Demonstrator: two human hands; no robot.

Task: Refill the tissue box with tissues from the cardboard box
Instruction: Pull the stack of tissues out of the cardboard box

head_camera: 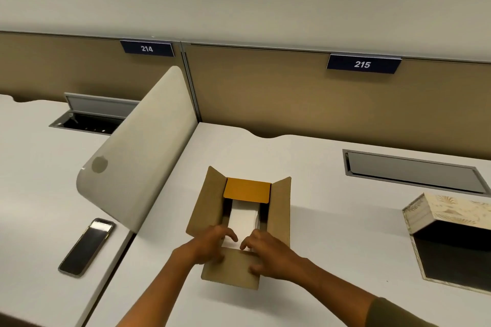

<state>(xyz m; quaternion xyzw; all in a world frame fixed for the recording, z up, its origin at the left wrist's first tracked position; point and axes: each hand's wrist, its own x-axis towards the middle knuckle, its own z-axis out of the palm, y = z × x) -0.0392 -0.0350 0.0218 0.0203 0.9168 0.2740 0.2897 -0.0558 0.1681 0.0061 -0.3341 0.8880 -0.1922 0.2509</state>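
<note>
A brown cardboard box [279,210] stands open on the white desk, its flaps spread out. Inside lies a white stack of tissues [244,216]. My left hand [212,243] and my right hand [265,252] rest on the near flap, fingers curled over the near edge of the tissue stack. Whether the fingers grip the stack I cannot tell. The tissue box [449,223], a pale patterned cover with a dark hollow inside, lies tipped on its side at the desk's right edge, apart from both hands.
A black phone [86,247] lies on the neighbouring desk at left, beyond a curved grey divider [138,156]. A closed cable hatch [414,172] is set in the desk behind the tissue box. Tan partition panels numbered 214 and 215 close the back.
</note>
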